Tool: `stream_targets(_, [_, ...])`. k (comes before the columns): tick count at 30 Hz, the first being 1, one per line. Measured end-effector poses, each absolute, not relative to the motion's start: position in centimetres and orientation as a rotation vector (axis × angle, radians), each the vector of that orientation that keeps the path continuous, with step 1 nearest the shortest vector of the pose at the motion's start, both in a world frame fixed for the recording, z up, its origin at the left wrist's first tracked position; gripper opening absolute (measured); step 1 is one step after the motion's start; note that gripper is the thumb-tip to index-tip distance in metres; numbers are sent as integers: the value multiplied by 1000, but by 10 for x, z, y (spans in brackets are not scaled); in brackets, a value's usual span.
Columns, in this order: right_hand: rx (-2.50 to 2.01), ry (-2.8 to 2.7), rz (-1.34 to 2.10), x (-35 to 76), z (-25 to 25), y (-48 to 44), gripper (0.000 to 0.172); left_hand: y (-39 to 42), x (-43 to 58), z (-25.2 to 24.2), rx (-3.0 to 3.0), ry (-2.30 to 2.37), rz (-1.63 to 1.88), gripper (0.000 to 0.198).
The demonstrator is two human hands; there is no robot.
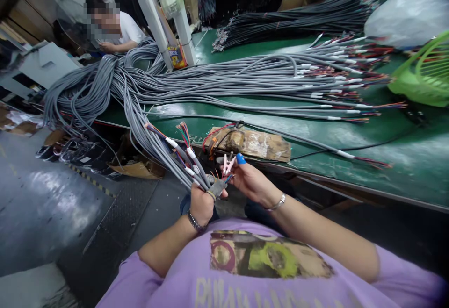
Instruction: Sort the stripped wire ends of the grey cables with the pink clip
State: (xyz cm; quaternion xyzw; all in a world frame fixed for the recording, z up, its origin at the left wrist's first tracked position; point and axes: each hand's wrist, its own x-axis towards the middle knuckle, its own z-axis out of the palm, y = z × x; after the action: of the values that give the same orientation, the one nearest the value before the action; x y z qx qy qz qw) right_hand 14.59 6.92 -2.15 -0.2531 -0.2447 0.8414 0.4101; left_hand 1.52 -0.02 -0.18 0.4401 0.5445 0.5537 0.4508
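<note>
Cables [164, 151] in a grey bundle sit in our left hand [201, 205], fist closed tight around them, at 6 o'clock of the green table [403, 158]. Our right hand [250, 182] at 3 o'clock of it pinches a pink clip [228, 164] at the stripped wire ends [218, 177].

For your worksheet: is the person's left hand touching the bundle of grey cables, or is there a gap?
Touching. The head view shows the left hand closed around the bundle of grey cables, fingers wrapped over it with no gap.
</note>
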Motion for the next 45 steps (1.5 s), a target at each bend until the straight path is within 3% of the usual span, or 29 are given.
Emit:
stream_targets(14, [-658,-442,2006,130,-20,70,35,1,19,-7,1119,1362,1254,31])
stream_targets(27, [-603,-426,2217,143,-23,67,47,-7,13,-4,1135,1413,1292,31])
stream_targets(34, [-593,-510,2190,147,-19,69,32,-6,14,-6,1015,1451,1376,28])
stream_targets(45, [-588,-541,2096,141,-18,70,29,2,16,-13,1090,1413,1366,27])
